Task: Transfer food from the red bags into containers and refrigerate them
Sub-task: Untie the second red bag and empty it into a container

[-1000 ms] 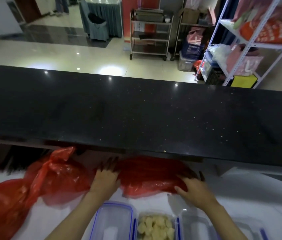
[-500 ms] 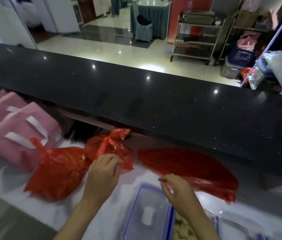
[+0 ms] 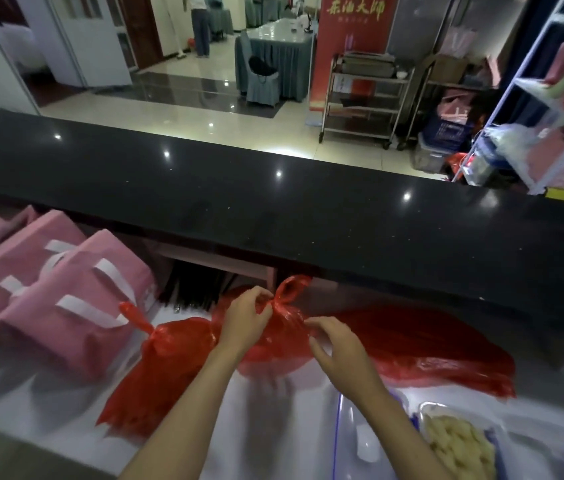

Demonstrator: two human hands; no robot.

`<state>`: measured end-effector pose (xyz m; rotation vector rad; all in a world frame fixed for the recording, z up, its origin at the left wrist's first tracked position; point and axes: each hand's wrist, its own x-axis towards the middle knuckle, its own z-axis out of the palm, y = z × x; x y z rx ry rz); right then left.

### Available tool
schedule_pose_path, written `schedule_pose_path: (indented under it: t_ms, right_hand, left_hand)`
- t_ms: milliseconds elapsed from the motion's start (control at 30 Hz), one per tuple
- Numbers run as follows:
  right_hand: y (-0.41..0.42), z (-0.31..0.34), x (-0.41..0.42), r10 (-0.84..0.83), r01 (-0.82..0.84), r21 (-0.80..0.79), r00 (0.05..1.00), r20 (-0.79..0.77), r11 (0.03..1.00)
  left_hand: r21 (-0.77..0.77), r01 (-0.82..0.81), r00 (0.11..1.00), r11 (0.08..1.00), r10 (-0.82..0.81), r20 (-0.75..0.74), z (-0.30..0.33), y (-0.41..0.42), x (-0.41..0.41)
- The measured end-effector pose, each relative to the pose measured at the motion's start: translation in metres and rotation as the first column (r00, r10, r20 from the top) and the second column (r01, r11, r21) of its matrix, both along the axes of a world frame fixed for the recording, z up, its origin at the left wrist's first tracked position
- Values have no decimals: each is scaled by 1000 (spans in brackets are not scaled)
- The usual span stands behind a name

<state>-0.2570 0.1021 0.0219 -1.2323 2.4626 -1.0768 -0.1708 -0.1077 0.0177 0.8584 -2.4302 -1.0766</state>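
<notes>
Red bag knotted, sitting on worktop; left hand pinches its knot, right hand relaxed, fingers loosely curled, touching bag's side.

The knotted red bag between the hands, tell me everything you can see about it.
The knotted red plastic bag is thin, glossy and crinkled, bulging as if full. Its neck is tied in a knot with a loop sticking up. It sits on the white counter, under the edge of the black ledge. The left hand pinches the knot; the right hand touches its right side. Another tied red bag lies against its left.
</notes>
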Motion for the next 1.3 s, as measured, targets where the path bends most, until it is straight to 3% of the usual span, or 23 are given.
schedule_pose_path:
  t_ms: [200,367,500,600,867,1033,1100,1300]
  right_hand:
    - [-34,2,24,-41,43,-86,999,25,995]
    - [-47,17,49,-27,38,-191,998,57,981]
    - [-42,28,62,-51,63,-255,997,54,965]
    - [-31,30,69,-17,49,-287,994,112,957]
    - [-23,35,63,41,-4,-191,982,187,982]
    - [-24,48,49,70,-62,-65,989,128,996]
    - [-27,46,46,85,-79,-48,988,128,996]
    - [-37,26,47,20,9,-126,974,227,992]
  left_hand:
    - [165,-67,954,984,111,-277,21,18,37]
    - [343,23,888,939,139,-439,43,37,69]
    - [589,74,858,805,250,-449,36,49,75]
    - [733,146,891,664,235,-390,26,49,78]
    - [545,307,902,780,-56,-427,20,42,81]
    - [346,460,865,818,-324,-384,26,35,79]
    - [301,504,846,810,-392,-361,29,32,77]
    - [439,595,803,673,-522,-288,35,4,71]
